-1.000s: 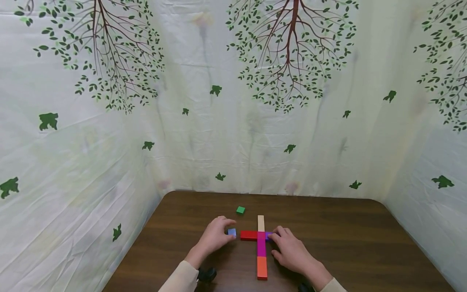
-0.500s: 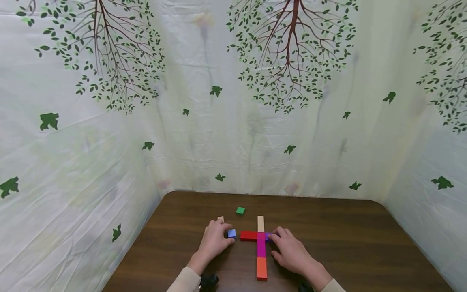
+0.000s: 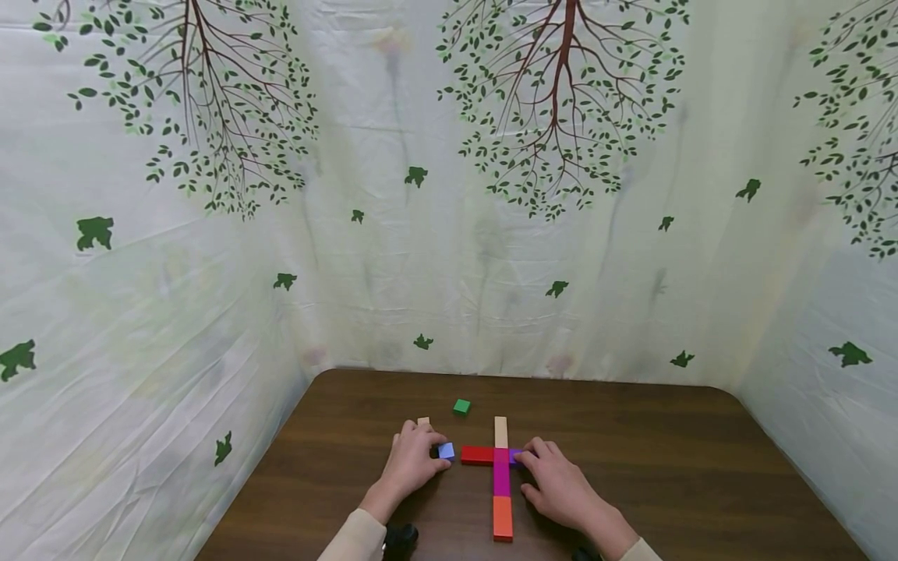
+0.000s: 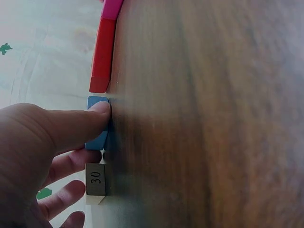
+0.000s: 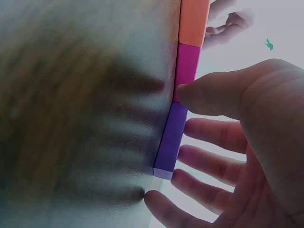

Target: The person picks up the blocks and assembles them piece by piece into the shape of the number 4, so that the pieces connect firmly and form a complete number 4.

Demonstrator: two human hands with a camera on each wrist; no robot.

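Observation:
My left hand (image 3: 412, 460) pinches a small light-blue wooden block (image 3: 447, 451) between thumb and index finger. In the left wrist view the thumb lies on the near face of the blue block (image 4: 97, 140), just short of a red block (image 4: 103, 54). My right hand (image 3: 561, 483) rests with loosely bent fingers at a purple block (image 5: 170, 137); its fingertips are along the far side and the thumb is on the near side, apart from it in the head view. The red block, a magenta block (image 3: 501, 475), an orange block (image 3: 502, 520) and a natural wood block (image 3: 500, 431) form a cross with the purple one.
A green block (image 3: 461, 407) lies toward the back of the brown table (image 3: 631, 436). Beyond my left fingers stands a plain wood block (image 4: 95, 179) marked 30. A white cloth (image 3: 491, 257) printed with trees and birds hangs behind the table.
My left fingers have closed in on the blue block, which now sits slightly turned. The plain wood block behind that hand has come into sight. The right hand has stayed put.

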